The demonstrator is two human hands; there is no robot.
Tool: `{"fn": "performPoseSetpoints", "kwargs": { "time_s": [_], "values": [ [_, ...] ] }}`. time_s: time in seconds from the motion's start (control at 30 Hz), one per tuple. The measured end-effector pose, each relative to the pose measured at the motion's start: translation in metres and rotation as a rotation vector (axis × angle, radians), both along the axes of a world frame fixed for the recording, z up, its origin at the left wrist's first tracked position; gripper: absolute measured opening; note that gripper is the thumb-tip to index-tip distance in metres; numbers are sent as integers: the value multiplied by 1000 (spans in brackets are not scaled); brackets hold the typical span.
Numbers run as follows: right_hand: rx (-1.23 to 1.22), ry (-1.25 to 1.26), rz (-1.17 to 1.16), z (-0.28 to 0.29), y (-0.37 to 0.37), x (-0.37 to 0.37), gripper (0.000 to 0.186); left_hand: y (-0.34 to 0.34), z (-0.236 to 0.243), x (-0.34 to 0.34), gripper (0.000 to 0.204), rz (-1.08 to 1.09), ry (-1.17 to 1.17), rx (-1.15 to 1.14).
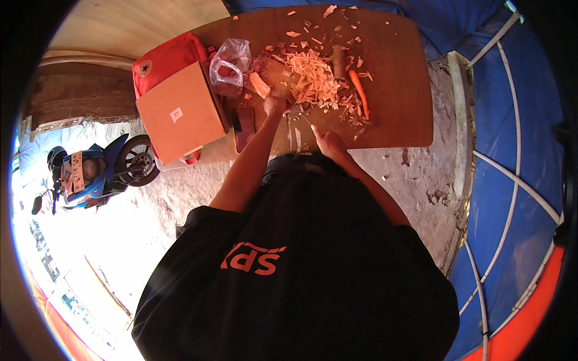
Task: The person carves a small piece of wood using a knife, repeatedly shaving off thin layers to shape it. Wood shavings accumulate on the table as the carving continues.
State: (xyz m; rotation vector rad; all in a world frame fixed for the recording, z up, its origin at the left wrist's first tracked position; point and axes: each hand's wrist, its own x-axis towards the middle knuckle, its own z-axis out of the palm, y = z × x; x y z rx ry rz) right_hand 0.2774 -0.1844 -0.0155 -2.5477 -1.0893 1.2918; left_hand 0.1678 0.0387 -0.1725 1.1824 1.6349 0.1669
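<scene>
My left hand [275, 105] is closed at the near edge of a heap of cut carrot sticks [313, 78] on the brown table. A thick pale-orange chunk [259, 85] lies against or just beyond its fingers; whatever they grip is too small to make out. To its right, my right hand [330, 143] closes round the handle of a knife [307, 120], whose thin blade points toward the left hand. A long whole carrot [359, 93] rests right of the heap, beside a brown cylindrical thing [339, 62].
Left of the heap are a clear plastic bag [232, 60], a cardboard box [180, 111], a red bag [174, 57] and a dark flat item [244, 127]. Scraps dot the brown table [400, 78]. A blue motorbike [99, 171] stands at left; blue tarpaulin [500, 120] hangs on poles at right.
</scene>
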Motion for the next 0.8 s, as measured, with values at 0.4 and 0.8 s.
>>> {"fn": "performPoseSetpoints", "kwargs": {
  "time_s": [0.4, 0.8],
  "values": [
    [124, -37, 40, -20, -3, 8, 92, -8, 47, 2, 43, 145, -186, -158],
    [-13, 90, -115, 14, 15, 19, 95, -13, 59, -11, 21, 149, -264, -155]
  ]
}}
